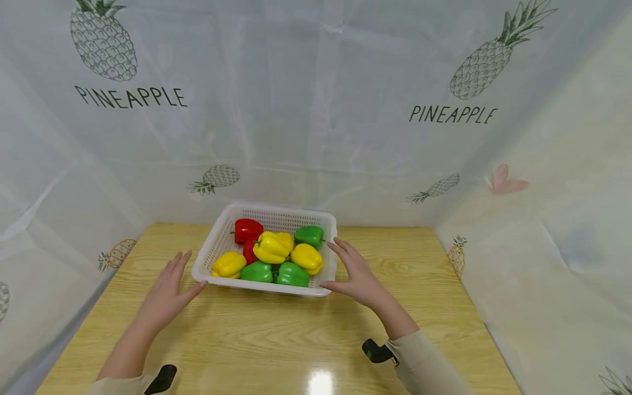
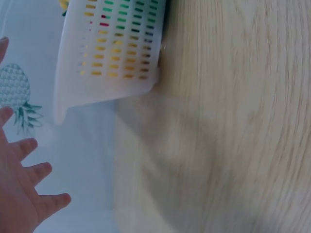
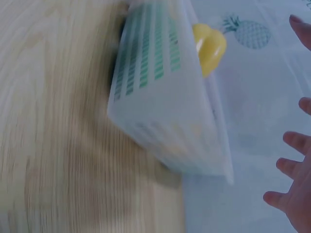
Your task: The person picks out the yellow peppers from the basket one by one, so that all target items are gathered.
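A white plastic basket (image 1: 323,219) with slotted sides holds several bell peppers: red ones such as the red pepper (image 1: 248,230) at the back left, yellow ones with one yellow pepper (image 1: 270,248) on top of the heap, and green ones like the green pepper (image 1: 293,274) in front. To the basket's left is my left hand (image 1: 167,291), fingers spread and holding nothing; the left wrist view shows a gap between it and the wall. My right hand (image 1: 355,274) is beside the right end, fingers spread, and the right wrist view also shows it apart from the basket.
The wooden table (image 1: 276,340) runs beneath both forearms. Close behind the basket hangs a pale sheet (image 1: 306,137) printed with pineapples, and it also encloses the left and right sides. Dark wrist mounts (image 1: 376,351) sit at the sleeves.
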The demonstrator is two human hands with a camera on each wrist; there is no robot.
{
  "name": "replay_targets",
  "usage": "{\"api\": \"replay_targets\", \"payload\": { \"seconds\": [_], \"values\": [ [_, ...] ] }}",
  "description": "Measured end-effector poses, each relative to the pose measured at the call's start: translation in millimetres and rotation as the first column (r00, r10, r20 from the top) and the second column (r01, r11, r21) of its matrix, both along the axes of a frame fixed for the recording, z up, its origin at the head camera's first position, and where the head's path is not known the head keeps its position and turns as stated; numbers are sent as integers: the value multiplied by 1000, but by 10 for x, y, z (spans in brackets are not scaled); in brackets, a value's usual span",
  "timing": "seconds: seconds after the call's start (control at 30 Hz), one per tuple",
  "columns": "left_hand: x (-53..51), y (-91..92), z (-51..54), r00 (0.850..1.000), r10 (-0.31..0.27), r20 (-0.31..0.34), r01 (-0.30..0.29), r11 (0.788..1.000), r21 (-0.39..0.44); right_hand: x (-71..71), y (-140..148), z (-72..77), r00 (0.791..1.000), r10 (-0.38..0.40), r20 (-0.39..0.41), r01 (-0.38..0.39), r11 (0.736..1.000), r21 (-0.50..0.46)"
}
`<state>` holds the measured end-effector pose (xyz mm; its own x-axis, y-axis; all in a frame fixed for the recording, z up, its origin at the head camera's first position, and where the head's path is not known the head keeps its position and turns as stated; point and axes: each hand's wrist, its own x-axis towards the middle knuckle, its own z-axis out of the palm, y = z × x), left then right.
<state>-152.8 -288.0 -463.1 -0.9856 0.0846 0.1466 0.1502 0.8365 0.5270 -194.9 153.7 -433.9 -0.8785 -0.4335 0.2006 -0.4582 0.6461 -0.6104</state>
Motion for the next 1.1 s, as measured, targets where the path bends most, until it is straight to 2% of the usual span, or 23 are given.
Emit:
{"api": "replay_targets", "payload": {
  "seconds": [0.1,0.2,0.33,0.47,0.57,0.67,0.73,0.8,0.9,1.1],
  "values": [
    [-13,18,-56,1000,6,21,-8,994,107,-18,-114,15,998,23,51,-20,998,-55],
    [-17,38,-117,999,19,48,-29,978,206,-35,-221,14,994,53,92,-42,993,-114],
    [-20,88,-189,995,37,92,-66,940,336,-69,-343,7,988,89,128,-67,984,-167],
    [-24,138,-247,988,46,144,-106,893,437,-106,-454,14,981,92,172,-56,978,-200],
    [-25,164,-280,977,74,200,-162,864,476,-141,-544,28,971,86,222,-36,975,-220],
    [-36,190,-312,965,125,229,-224,847,483,-189,-635,38,963,93,251,-31,970,-241],
    [-48,211,-334,962,154,223,-248,836,489,-225,-689,37,961,104,256,-37,967,-253],
    [-64,233,-359,962,178,207,-262,816,515,-259,-735,28,960,114,257,-44,964,-263],
    [-93,268,-394,960,209,186,-278,768,577,-308,-797,5,958,124,258,-52,962,-270],
    [-133,341,-437,938,267,223,-345,629,696,-375,-920,-26,948,119,294,-37,962,-271]
  ]
}}
